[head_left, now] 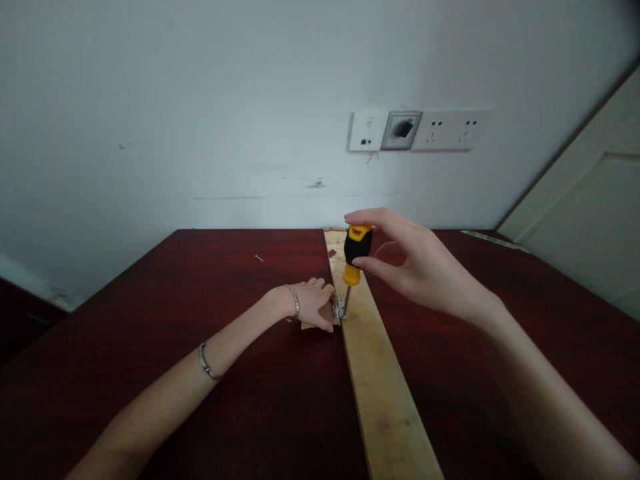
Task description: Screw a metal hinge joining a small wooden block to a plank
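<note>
A long wooden plank (pixel 383 373) lies on the dark red table, running from the near edge toward the wall. At its left side a small metal hinge (pixel 343 308) joins it to a small wooden piece (pixel 311 326). My left hand (pixel 314 301) rests flat on that piece, fingers spread and covering most of it. Between the thumb and fingers of my right hand (pixel 407 257) is a yellow and black screwdriver (pixel 358 245), held upright with its shaft down at the hinge. Whether a screw sits under the tip is too small to tell.
A loose screw (pixel 259 258) lies on the table (pixel 225 280) to the left of the plank. Behind the table stands a white wall with a row of sockets (pixel 445 130). A flat pale strip (pixel 495 241) lies at the back right, near a white door (pixel 595 180).
</note>
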